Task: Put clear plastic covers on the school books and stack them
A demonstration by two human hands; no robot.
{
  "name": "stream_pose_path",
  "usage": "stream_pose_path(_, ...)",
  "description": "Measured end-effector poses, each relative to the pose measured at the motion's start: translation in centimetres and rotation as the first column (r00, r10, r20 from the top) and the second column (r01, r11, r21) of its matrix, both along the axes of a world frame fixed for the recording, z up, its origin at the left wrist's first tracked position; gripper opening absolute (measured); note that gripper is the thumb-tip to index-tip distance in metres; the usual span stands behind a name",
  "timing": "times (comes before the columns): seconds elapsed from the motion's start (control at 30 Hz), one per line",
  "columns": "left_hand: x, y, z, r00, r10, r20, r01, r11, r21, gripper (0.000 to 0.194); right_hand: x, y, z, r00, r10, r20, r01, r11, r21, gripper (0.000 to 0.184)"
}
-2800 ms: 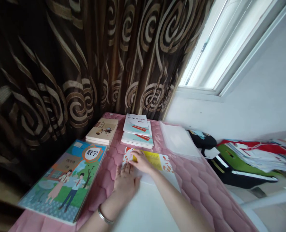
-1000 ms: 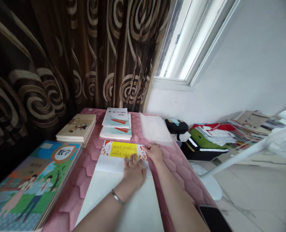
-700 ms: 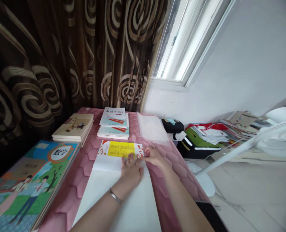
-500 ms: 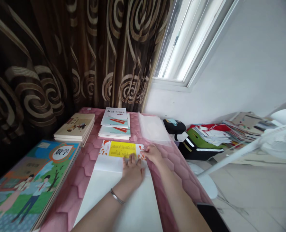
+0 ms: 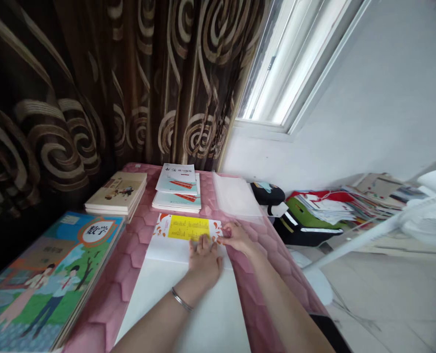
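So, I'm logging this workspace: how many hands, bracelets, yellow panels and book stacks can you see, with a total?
Hands: 2 (left hand, right hand)
Bracelet: 1
Yellow panel: 1
Book stacks: 3 (blue-green stack, tan stack, white stack)
Total: 7

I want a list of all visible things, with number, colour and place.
paper with yellow panel: layers unclear, white, centre
illustrated books: one stack, multicoloured, left front
small books: one stack, beige, behind
booklets: one stack, white-teal, centre back
translucent sheets: number unclear, whitish, back right
quilted cover: one, pink, underneath
curtain: one, brown, behind
window: one, white-framed, upper right
wall: one, white, right
bag: one, green-black, right
pouch: one, black, beside bag
papers: number unclear, mixed, around bag
fan: one, white, right
dark object: one, black, lower right
floor: one, pale, right
bracelet: one, silver, lower centre
left hand: one, on paper
right hand: one, at paper's edge
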State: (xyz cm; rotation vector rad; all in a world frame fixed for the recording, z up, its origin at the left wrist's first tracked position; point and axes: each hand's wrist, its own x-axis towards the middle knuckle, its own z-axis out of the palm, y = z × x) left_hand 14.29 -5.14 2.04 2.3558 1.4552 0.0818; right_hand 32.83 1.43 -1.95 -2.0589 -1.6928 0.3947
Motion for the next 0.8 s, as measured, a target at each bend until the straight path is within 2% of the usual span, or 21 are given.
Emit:
stream_pose_path(0.1, 0.1, 0.1, -0.2, 1.0, 0.002, 0.009, -0.002, 1.0, -0.002, 0.058, 0.4, -0.3, -0.4, 0.999, 0.034, -0.028, -0.034, 0.999, -0.002, 0.048)
stream_pose_path(0.23, 0.0, 0.1, -0.5, 0.999, 0.002, 0.034, -0.002, 1.0, 0.012, 0.057, -0.1, 0.8, -0.9, 0.999, -0.036, -0.021, 0.036, 0.999, 0.034, 0.025)
stream_pose_path(0.37, 0.0, 0.2, -0.8, 0.999, 0.003, 0.054, -0.004, 1.0, 0.023, 0.057, -1.2, 1.2, -0.7, 0.996, -0.087, 0.001, 0.086, 0.991, 0.107, 0.02)
stream_pose_path(0.47, 0.0, 0.3, -0.9, 0.998, 0.002, 0.061, -0.005, 0.999, 0.047, 0.057, -2.0, -0.2, -0.3, 1.0, 0.005, 0.013, -0.008, 0.985, 0.171, 0.027)
stream_pose_path(0.57, 0.0, 0.2, -1.0, 0.999, 0.0, 0.038, -0.002, 0.999, 0.054, 0.057, -2.7, -1.9, -0.6, 0.974, 0.224, 0.034, -0.226, 0.953, 0.204, 0.028)
stream_pose_path(0.63, 0.0, 0.2, -0.9, 1.0, -0.002, 0.023, 0.0, 0.998, 0.057, 0.057, -3.0, -2.7, -1.0, 0.947, 0.318, 0.031, -0.318, 0.924, 0.212, 0.028)
stream_pose_path(0.8, 0.4, 0.0, -0.7, 0.999, 0.038, -0.001, -0.037, 0.993, 0.11, 0.057, -3.1, -2.8, -1.2, 0.957, 0.288, 0.035, -0.29, 0.941, 0.175, 0.031)
